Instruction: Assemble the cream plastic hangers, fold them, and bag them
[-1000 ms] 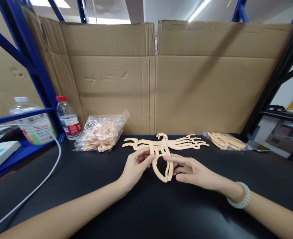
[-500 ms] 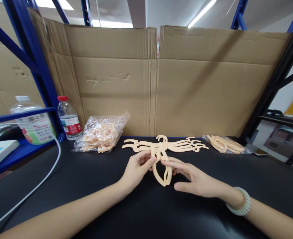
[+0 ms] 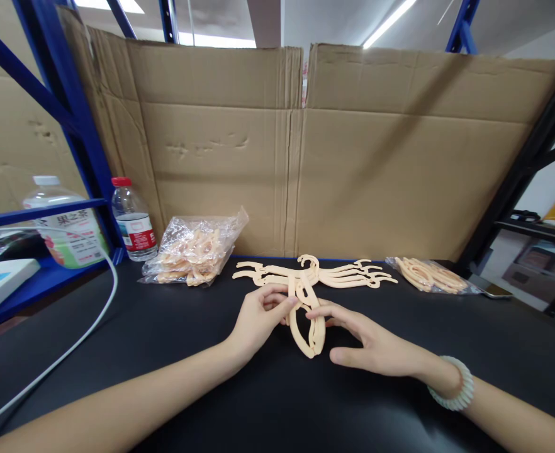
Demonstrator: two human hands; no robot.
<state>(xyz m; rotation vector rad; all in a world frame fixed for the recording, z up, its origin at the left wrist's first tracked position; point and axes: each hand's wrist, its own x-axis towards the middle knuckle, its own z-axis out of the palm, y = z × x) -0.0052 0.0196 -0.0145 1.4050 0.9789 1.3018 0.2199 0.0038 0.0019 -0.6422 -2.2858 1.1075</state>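
Note:
A cream plastic folding hanger (image 3: 301, 340), its two arms folded down into a narrow loop, stands between my hands above the black tabletop. My left hand (image 3: 257, 318) pinches its left side between thumb and fingers. From the right, my right hand (image 3: 369, 340) has its index finger across the front of the right arm and other fingers partly hidden behind it. The right thumb sticks out apart from the hanger. Just beyond lie several unfolded cream hangers (image 3: 348, 275), stacked with arms spread and hooks toward the back.
Bagged cream hangers (image 3: 192, 255) lie at the back left, and another bag of hangers (image 3: 428, 275) at the back right beside a phone-like slab (image 3: 489, 287). A red-capped bottle (image 3: 136, 229), a white cable (image 3: 93, 324) and a blue rack stand left. Cardboard (image 3: 221, 145) walls the back.
The folded hanger's lower end has dropped slightly and the right index finger has curled a little on its arm. The view has shifted slightly; both hands stay at the hanger.

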